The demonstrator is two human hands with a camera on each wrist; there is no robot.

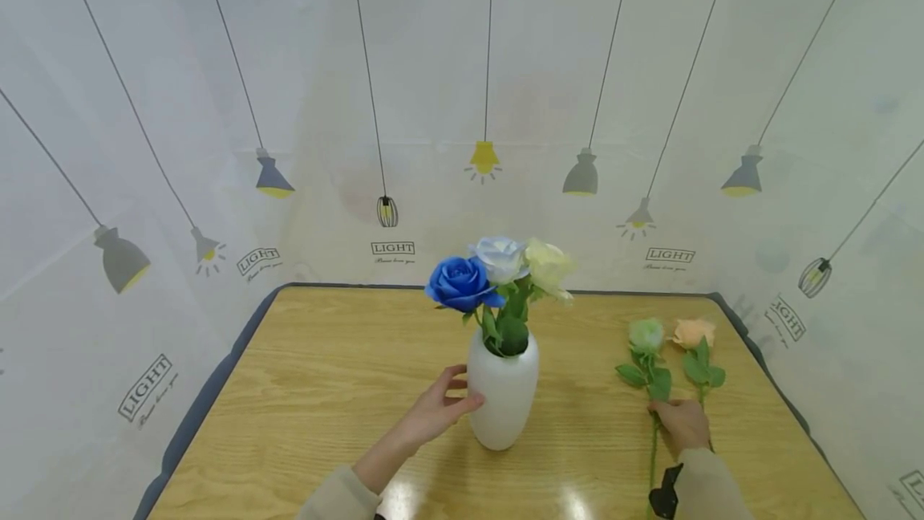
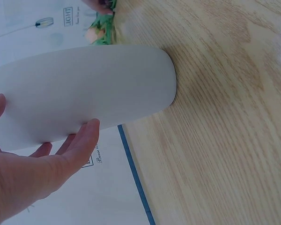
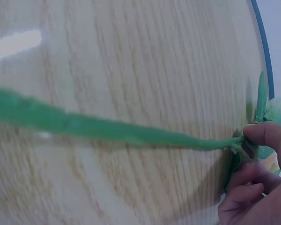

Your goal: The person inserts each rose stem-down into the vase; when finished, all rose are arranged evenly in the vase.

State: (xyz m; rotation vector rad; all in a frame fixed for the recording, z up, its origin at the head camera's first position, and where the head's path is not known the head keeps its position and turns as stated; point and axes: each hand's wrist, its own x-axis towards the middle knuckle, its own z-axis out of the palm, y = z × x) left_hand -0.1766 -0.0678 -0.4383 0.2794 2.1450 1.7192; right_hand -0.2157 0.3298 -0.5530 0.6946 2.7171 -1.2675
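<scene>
A white vase stands upright on the table, holding a blue rose, a pale blue rose and a cream rose. My left hand holds the vase from its left side, thumb on the front and fingers round the side; the left wrist view shows its fingertips against the white wall. At the right, my right hand pinches the stem of a pale green rose between thumb and fingers, just below the leaves. Beside it lies a peach rose, its lower stem partly hidden by that hand.
The wooden table has a dark blue edge along the back and sides. Behind it hangs a pale sheet printed with lamps and the word LIGHT. A black strap is on the right sleeve.
</scene>
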